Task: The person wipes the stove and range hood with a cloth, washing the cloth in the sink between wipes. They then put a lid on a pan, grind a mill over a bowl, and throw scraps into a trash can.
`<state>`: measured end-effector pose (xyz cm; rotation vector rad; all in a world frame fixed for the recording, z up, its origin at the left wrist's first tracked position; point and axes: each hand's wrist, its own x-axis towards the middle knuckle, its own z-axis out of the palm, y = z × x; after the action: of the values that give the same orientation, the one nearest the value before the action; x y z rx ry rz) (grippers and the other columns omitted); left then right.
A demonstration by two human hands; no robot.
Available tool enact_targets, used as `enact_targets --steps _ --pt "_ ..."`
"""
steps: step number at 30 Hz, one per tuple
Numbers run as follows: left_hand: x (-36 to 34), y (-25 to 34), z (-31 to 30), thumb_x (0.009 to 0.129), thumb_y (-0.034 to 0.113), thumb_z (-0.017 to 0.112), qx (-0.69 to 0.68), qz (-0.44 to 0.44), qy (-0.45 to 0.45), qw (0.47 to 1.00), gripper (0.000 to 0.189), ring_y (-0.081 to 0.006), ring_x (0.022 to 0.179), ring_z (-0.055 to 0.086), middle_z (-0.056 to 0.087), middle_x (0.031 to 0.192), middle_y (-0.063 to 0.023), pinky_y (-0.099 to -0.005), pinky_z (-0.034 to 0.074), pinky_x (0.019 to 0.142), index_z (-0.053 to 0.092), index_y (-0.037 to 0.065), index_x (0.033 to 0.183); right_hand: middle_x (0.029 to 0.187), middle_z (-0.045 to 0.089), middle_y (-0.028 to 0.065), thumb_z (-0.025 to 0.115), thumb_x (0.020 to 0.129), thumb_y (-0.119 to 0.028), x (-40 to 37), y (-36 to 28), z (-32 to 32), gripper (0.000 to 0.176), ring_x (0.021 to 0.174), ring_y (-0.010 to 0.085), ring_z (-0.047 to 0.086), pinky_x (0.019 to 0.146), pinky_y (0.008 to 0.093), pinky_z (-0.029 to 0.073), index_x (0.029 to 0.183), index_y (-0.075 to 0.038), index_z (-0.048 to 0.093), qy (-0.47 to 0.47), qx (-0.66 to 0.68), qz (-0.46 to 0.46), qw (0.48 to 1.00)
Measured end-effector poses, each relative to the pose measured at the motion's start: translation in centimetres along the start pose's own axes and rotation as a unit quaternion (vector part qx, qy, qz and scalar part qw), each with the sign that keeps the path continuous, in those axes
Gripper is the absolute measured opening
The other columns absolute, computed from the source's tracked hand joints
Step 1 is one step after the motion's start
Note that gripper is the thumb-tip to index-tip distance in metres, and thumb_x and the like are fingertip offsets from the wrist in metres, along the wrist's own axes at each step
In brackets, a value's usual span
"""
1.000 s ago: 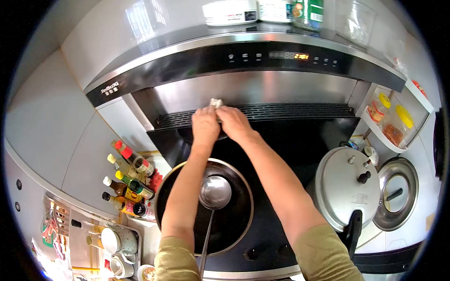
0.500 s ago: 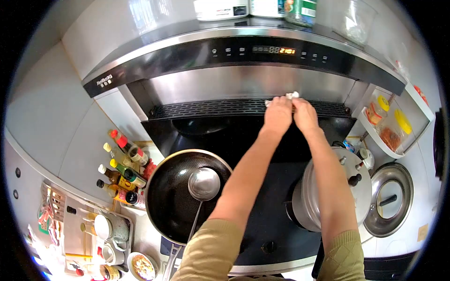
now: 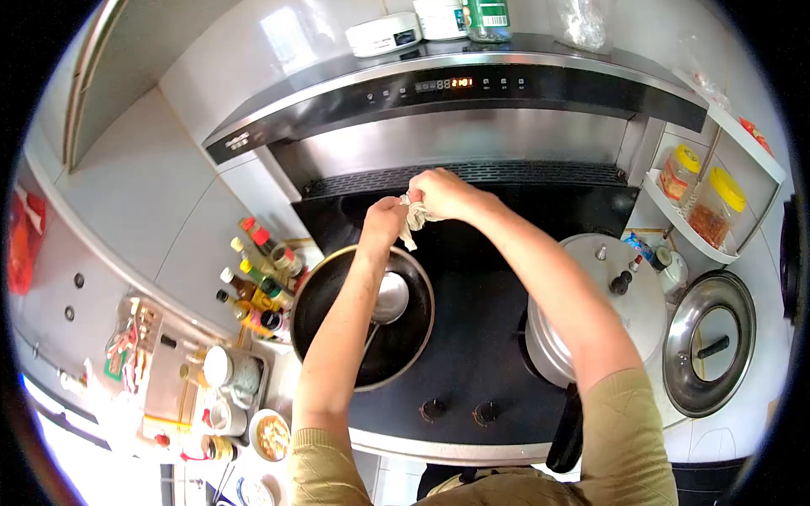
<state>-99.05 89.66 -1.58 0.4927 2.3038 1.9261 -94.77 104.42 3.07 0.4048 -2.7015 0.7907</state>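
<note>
Off-white cloth (image 3: 414,223), shifted off the slotted grille (image 3: 523,173) to just beyond the wok (image 3: 413,337), is pinched between bent fingers of both left hand (image 3: 384,223) and right hand (image 3: 447,195), so grille contact appears interrupted.

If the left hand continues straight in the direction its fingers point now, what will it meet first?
The left hand would first meet the crumpled pale cloth, already at its fingertips, then probably the right hand; depth is hard to judge here.
</note>
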Motion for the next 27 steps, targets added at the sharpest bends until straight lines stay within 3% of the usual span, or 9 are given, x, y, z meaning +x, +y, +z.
enact_targets --steps 3,7,11,14,18,20,23,25,27 --pt "-5.5 3.7 -1.3 0.084 0.012 0.044 -0.144 -0.116 -0.084 0.979 0.017 -0.0171 0.064 0.056 0.057 0.077 -0.0085 -0.0315 0.049 0.058 0.054 0.0 0.089 0.076 0.064 0.0135 0.051 0.074 -0.001 -2.5 -3.1 -2.0 0.014 0.071 0.0235 0.062 0.063 0.0334 0.048 0.08 -0.002 0.064 -0.046 0.067 -0.017 0.997" --pt "-11.8 5.7 -0.4 0.087 0.013 0.041 -0.26 -0.112 -0.116 0.952 0.021 -0.0202 0.073 0.059 0.059 0.087 -0.0115 -0.0342 0.052 0.062 0.053 -0.002 0.096 0.076 0.064 0.0143 0.05 0.076 -0.002 -7.9 -7.9 -4.6 0.015 0.072 0.0229 0.062 0.063 0.0327 0.048 0.083 -0.001 0.063 -0.052 0.065 -0.016 0.996" --pt "-19.3 6.5 1.2 0.089 0.024 0.048 -0.402 -0.114 -0.163 0.894 0.03 -0.0199 0.082 0.06 0.059 0.098 -0.0095 -0.0337 0.053 0.073 0.05 0.0 0.108 0.077 0.064 0.014 0.052 0.075 -0.004 -13.4 -11.5 -5.5 0.014 0.071 0.0225 0.062 0.063 0.0328 0.048 0.085 0.0 0.062 -0.011 0.05 -0.017 0.999" --pt "-26.0 5.4 1.1 0.087 0.019 0.053 -0.388 -0.047 -0.206 0.897 0.029 -0.0197 0.086 0.059 0.058 0.101 -0.0101 -0.0333 0.052 0.074 0.049 0.001 0.11 0.076 0.063 0.0128 0.054 0.077 -0.007 -18.6 -14.7 -5.2 0.013 0.07 0.0219 0.061 0.062 0.0325 0.047 0.086 0.0 0.06 -0.034 0.068 -0.01 0.997" --pt "-35.1 1.5 -1.4 0.082 0.013 0.057 -0.461 -0.074 -0.166 0.869 0.026 -0.0198 0.071 0.062 0.061 0.09 -0.0124 -0.0288 0.052 0.065 0.051 0.002 0.104 0.075 0.06 0.0147 0.055 0.08 -0.011 -25.5 -21.3 -0.1 0.014 0.071 0.0242 0.061 0.062 0.0318 0.047 0.088 0.0 0.056 -0.075 0.15 0.017 0.986" --pt "-39.7 0.0 -3.1 0.083 0.009 0.055 -0.469 -0.122 -0.112 0.868 0.019 -0.0194 0.07 0.061 0.061 0.087 -0.0107 -0.0298 0.052 0.062 0.053 0.002 0.101 0.09 0.06 0.0118 0.057 0.079 -0.004 -29.1 -22.7 3.5 0.014 0.08 0.0216 0.061 0.067 0.0296 0.048 0.093 0.0 0.057 -0.052 0.221 -0.072 0.971" --pt "-46.2 -3.8 -5.2 0.084 0.012 0.057 -0.531 -0.175 0.012 0.829 0.02 -0.0188 0.073 0.061 0.06 0.088 -0.0108 -0.0302 0.053 0.062 0.053 0.001 0.1 0.107 0.056 0.0074 0.055 0.076 0.003 -33.3 -24.0 10.2 0.031 0.094 0.0156 0.055 0.078 0.0265 0.045 0.107 -0.001 0.055 -0.092 0.348 -0.031 0.933" --pt "-51.1 -4.1 -7.8 0.084 0.015 0.058 -0.49 -0.24 0.107 0.831 0.023 -0.0176 0.075 0.06 0.059 0.09 -0.0104 -0.0296 0.053 0.063 0.052 0.001 0.101 0.112 0.054 0.0071 0.052 0.082 -0.002 -35.8 -25.6 15.7 0.037 0.098 0.0131 0.052 0.08 0.0251 0.044 0.119 -0.001 0.048 -0.162 0.498 0.065 0.849" --pt "-56.0 -7.2 -10.0 0.084 0.015 0.058 -0.514 -0.228 0.176 0.808 0.023 -0.0172 0.076 0.059 0.058 0.091 -0.01 -0.0291 0.053 0.065 0.052 0.001 0.101 0.11 0.054 0.0072 0.053 0.085 -0.007 -37.8 -27.6 21.5 0.036 0.096 0.0124 0.052 0.079 0.0245 0.045 0.12 0.0 0.047 -0.231 0.549 0.067 0.801"
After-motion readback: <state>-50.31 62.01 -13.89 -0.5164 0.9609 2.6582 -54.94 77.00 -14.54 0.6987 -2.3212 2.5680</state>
